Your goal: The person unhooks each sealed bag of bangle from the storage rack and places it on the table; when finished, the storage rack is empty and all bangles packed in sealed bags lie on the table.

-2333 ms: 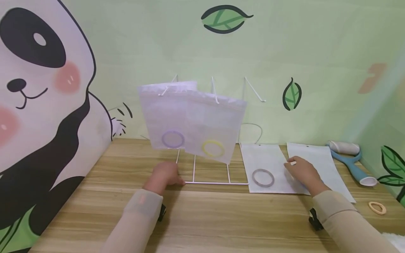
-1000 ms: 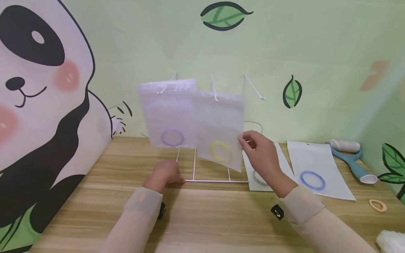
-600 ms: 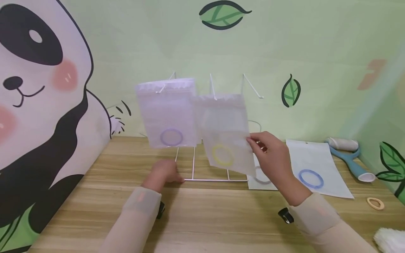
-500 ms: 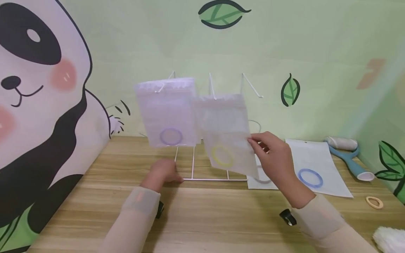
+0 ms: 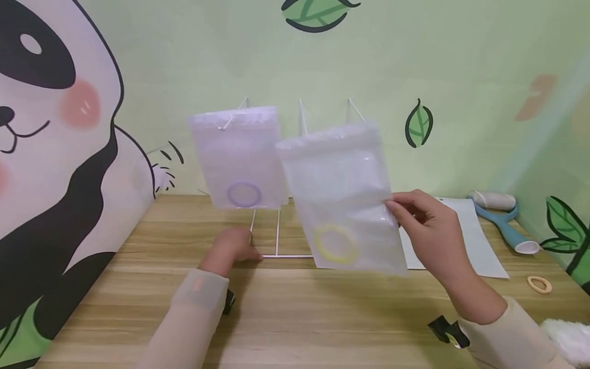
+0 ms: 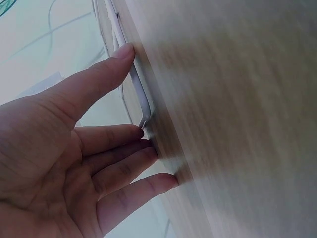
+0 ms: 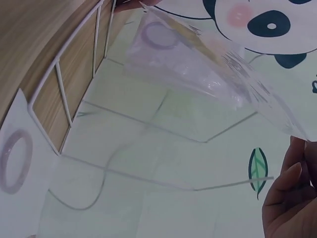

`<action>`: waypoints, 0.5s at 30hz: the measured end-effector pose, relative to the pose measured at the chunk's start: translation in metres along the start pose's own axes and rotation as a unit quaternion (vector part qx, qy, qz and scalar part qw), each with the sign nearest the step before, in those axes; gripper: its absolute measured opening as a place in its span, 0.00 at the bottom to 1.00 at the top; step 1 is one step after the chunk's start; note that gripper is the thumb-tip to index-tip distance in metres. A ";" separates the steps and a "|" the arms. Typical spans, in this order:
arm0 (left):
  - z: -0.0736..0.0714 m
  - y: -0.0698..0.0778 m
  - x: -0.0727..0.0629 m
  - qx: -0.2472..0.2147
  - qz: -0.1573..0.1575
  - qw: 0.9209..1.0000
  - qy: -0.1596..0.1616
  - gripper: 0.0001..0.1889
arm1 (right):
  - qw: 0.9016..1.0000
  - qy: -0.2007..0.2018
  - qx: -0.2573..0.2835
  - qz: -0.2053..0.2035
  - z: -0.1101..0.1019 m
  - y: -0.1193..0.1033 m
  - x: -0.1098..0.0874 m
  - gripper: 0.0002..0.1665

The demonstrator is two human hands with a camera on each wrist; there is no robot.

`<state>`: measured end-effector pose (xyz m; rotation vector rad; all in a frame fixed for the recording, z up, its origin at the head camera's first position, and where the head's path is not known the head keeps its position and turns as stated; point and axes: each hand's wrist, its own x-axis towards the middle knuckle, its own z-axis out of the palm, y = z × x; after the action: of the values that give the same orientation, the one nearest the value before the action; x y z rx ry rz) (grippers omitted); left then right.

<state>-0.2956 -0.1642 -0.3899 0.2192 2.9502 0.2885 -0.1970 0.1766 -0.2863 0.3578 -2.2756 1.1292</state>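
Translucent white plastic bag (image 5: 336,184) with yellow ring (image 5: 319,240): midair, in front of white wire hook rack (image 5: 288,256), long axis near upright, lower end canted right. Right hand (image 5: 433,225): nearer, pinching bag's right edge. Left hand (image 5: 235,243): well apart, low to bag's left, pinching rack's left front corner.

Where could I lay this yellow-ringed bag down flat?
Bare table stretches in front of the wire rack, between both sleeves, and also between the left hand and the panda backdrop. Crowded at right: flat white bag, roller, wooden ring, white fluffy thing.
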 end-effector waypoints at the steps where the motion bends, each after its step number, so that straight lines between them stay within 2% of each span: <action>1: -0.001 0.000 -0.001 0.000 0.000 1.000 0.000 0.21 | 1.000 -0.010 -0.001 0.016 -0.005 0.002 -0.003 0.09; 6: -0.002 0.002 -0.003 -0.003 -0.001 1.000 -0.003 0.21 | 0.995 -0.057 -0.010 0.087 -0.028 0.019 -0.020 0.13; 11: -0.005 0.003 -0.004 -0.002 -0.004 1.000 -0.009 0.21 | 0.986 -0.099 -0.004 0.134 -0.052 0.047 -0.034 0.16; 15: -0.003 0.002 -0.003 0.003 -0.001 1.000 -0.008 0.22 | 0.974 -0.130 0.013 0.184 -0.067 0.068 -0.044 0.12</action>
<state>-0.2934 -0.1635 -0.3860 0.2191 2.9350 0.2753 -0.1684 0.2711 -0.3240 0.0966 -2.6351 1.3619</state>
